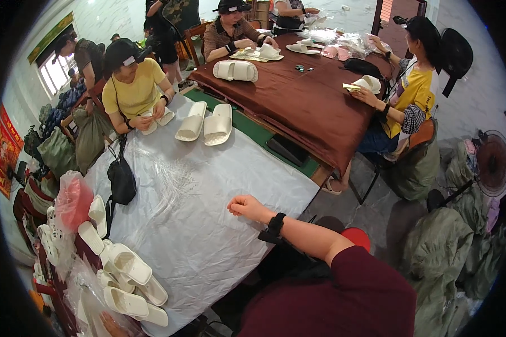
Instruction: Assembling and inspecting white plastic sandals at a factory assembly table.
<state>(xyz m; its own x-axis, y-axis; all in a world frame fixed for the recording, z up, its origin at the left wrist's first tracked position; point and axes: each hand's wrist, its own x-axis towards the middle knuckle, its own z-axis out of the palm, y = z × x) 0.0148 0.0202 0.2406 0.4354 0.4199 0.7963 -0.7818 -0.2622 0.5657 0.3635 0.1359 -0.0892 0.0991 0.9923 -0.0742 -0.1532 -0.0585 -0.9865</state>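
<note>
the left hand (112, 324) shows only in part at the lower edge, beside a clear plastic bag (84, 292); whether it grips anything cannot be told. near it, along the left edge of the pale-covered surface (225, 168), lies a heap of white slippers (130, 264): at least five visible, overlapping, exact count obscured. the right hand (247, 206) is at the near side of the same surface, fingers curled into a loose fist, no item visible in it; contact with the cover cannot be confirmed.

step in hand: judged to be handling of the heaped slippers on the left side. next move: calls for opening the right fingers before gripping, then separating one slipper without dragging its neighbours.

further out: one black pouch (122, 182) and one spread of thin clear strips (171, 182). beyond these: two white slippers standing side by side, soles down (217, 124). at the left, one co-worker in yellow (138, 84) handles at least one white slipper.

second surface, brown-covered (315, 112): one white pair (243, 71), two pink slippers (343, 53), and two seated co-workers, the right-hand one (419, 84) holding one white slipper (371, 84).
</note>
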